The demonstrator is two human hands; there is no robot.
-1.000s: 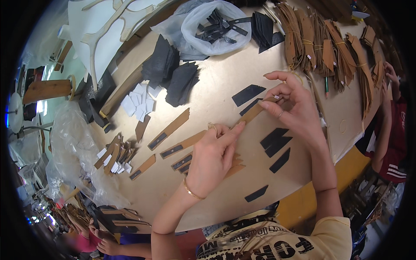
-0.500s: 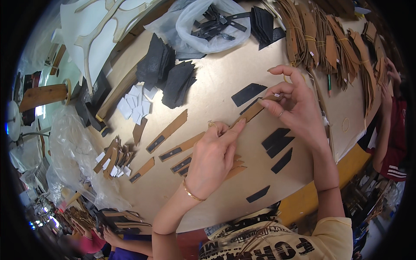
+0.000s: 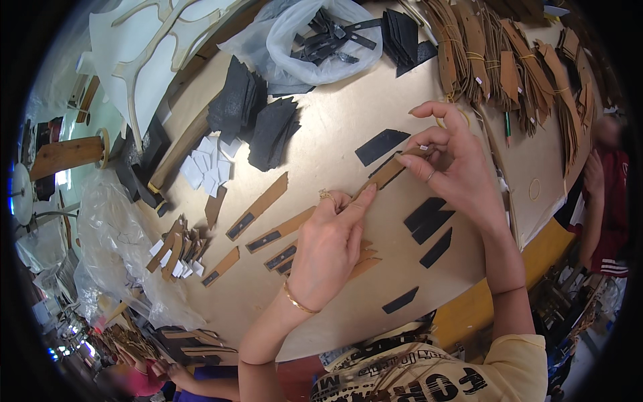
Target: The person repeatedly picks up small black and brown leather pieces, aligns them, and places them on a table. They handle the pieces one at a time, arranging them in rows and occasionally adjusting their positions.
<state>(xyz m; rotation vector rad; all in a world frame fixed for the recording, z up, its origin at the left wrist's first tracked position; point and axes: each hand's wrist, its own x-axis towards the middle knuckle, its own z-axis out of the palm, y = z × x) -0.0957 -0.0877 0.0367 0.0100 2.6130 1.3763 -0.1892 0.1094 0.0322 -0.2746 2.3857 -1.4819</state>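
A narrow brown leather strip (image 3: 387,175) is stretched slantwise between my two hands, a little above the table. My left hand (image 3: 327,244) is closed on its lower end, thumb and index finger pressed along it. At the upper end, where a small white tag shows, my right hand (image 3: 450,164) pinches the strip between thumb and fingers. Black slanted pieces (image 3: 382,147) lie just beyond it, and more black pieces (image 3: 429,220) rest below my right hand. Left of my left hand lie brown strips (image 3: 258,204) with black patches at their ends; others are partly hidden under that hand.
Stacks of black pieces (image 3: 236,100), white paper slips (image 3: 207,163) and a clear bag of black parts (image 3: 325,67) stand at the back. Bundled brown strips (image 3: 479,57) lie at the far right, with a pencil (image 3: 508,127). A co-worker's arm (image 3: 592,208) is at the right edge.
My hands hold the strip almost unchanged; the view has shifted slightly. At the right edge, the co-worker's hands have moved back from the brown bundles.
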